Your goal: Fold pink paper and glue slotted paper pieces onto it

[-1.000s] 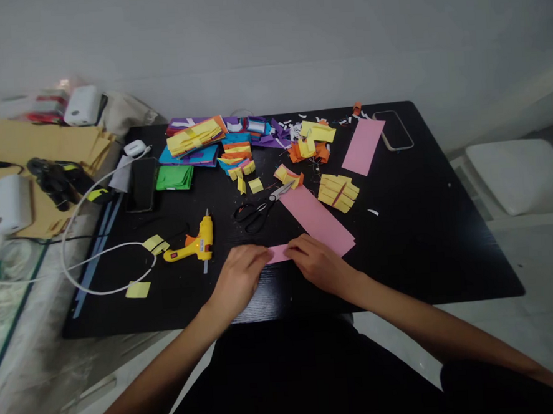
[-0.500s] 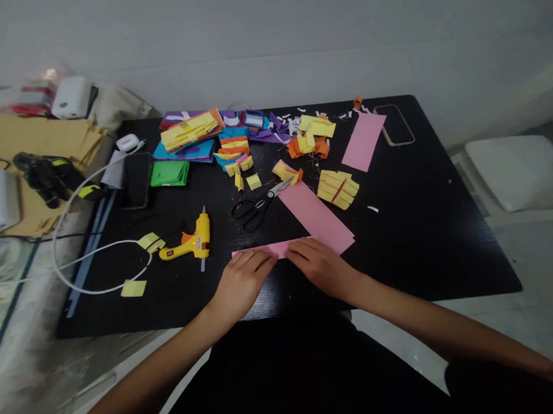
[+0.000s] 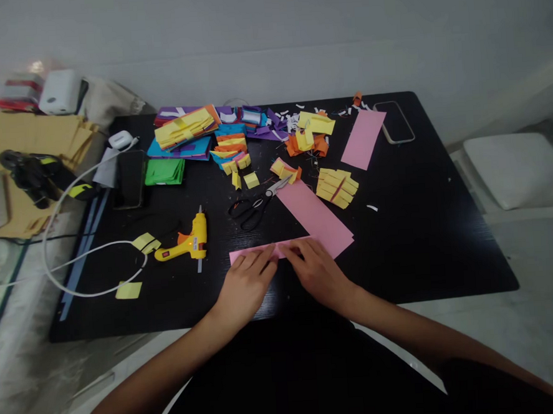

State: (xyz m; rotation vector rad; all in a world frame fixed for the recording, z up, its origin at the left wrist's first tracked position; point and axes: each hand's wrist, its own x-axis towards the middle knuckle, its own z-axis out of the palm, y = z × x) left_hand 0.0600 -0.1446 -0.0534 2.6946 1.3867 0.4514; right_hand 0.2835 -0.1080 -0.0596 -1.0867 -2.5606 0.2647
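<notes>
A narrow folded pink paper strip [image 3: 254, 253] lies near the front edge of the black table [image 3: 423, 235]. My left hand [image 3: 246, 285] lies flat on it, fingers stretched out over its middle. My right hand [image 3: 318, 273] presses its fingertips on the strip's right part, fingers also extended. Just behind the strip lies a larger pink sheet [image 3: 313, 216], which the strip's right end meets.
Black scissors [image 3: 254, 207] and a yellow glue gun [image 3: 185, 244] lie left of the pink sheet. Piles of coloured paper [image 3: 192, 137], yellow folded pieces [image 3: 337, 187], another pink sheet [image 3: 363, 138] and a phone [image 3: 395, 123] sit farther back. A white cable [image 3: 93, 268] loops at left.
The pink strip now shows longer to the left; my left hand has drawn back toward me and flattened on it. Both hands stay on the strip.
</notes>
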